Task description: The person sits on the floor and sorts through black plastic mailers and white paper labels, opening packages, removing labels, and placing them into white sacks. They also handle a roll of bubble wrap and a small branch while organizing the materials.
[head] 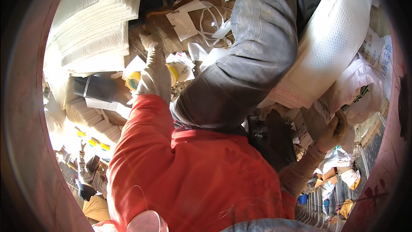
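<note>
My left hand [149, 40] reaches out at the upper left, blurred and partly in shade, over a brown surface; I cannot tell whether it holds anything. Below it, rolls of yellow tape [133, 80] and printed paper labels [182, 66] lie on both sides of my pale sleeve. At the right, my right hand [333, 130] has its fingers bent, beside a grey packet [313, 119] and a translucent plastic bag [357, 87]. Its grip is unclear. Between the hands are my bent leg in grey trousers [257, 48] and my red top.
Stacked bubble-wrap pouches [93, 29] stand at the upper left; more bubble wrap [334, 38] curves down at the right. A black packet [95, 88] lies below the left stack. Paper scraps [183, 22] and white strapping are strewn at the top. Another person [93, 174] is at the lower left.
</note>
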`<state>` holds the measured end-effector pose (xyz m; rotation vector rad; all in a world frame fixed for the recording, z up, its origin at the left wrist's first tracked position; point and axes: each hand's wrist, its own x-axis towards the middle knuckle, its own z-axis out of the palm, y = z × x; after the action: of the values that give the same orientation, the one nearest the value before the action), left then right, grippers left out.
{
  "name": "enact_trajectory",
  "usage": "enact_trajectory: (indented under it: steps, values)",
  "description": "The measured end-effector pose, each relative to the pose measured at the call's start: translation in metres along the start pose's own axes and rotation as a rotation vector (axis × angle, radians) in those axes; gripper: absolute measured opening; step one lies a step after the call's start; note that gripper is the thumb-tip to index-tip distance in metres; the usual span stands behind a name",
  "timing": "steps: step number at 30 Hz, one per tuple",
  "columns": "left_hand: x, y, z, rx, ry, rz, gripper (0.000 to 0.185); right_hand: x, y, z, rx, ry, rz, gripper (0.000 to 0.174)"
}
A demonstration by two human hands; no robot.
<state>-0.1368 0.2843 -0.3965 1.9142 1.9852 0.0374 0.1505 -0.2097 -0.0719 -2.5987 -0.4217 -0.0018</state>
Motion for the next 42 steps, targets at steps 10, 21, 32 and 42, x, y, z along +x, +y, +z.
enact_trajectory:
  steps: [10,21,32,42]
  values:
    - [-0.056,0.043,0.037,-0.389,-0.241,-0.282,0.030,-0.011,-0.020,0.014,-0.012,-0.043,0.009,0.023]
    - [-0.056,0.097,0.038,0.138,-0.534,-0.377,0.042,-0.017,-0.025,0.014,0.034,-0.044,0.082,0.022]
    - [-0.066,0.083,-0.063,0.078,-0.127,0.211,0.017,-0.029,-0.041,0.005,0.159,-0.053,0.058,0.018]
    - [-0.162,0.197,-0.186,-1.237,-0.936,0.405,0.045,-0.033,-0.122,0.028,0.486,-0.027,-0.126,0.026]
